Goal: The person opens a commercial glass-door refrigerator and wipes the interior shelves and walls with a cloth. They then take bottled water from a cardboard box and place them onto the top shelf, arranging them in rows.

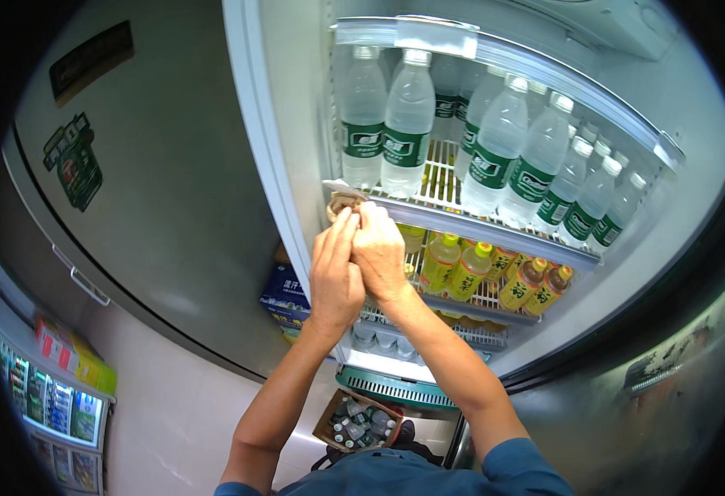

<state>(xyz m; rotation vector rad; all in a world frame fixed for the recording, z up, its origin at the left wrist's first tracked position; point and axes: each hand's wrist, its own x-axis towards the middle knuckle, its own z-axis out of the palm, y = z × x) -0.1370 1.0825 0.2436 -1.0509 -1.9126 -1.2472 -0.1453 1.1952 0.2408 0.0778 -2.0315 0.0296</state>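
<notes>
Both of my hands meet at the left end of the front rail [455,218] of a refrigerator shelf. A crumpled light-brown cloth [345,201] is bunched between my fingertips and the rail. My left hand [336,273] and my right hand [379,248] touch each other, their fingers closed around the cloth; the exact grip is partly hidden. Just above them, clear plastic water bottles with green labels [407,124] stand upright on the white wire shelf [440,180]. Below and to the right of my hands are yellow-labelled drink bottles [442,263] on a lower shelf.
On the floor near my feet, a cardboard box [325,428] holds several bottles. A dark refrigerator door [182,186] spans the left. A blue carton [285,294] is beside the cabinet, and another display cooler [58,403] stands at lower left.
</notes>
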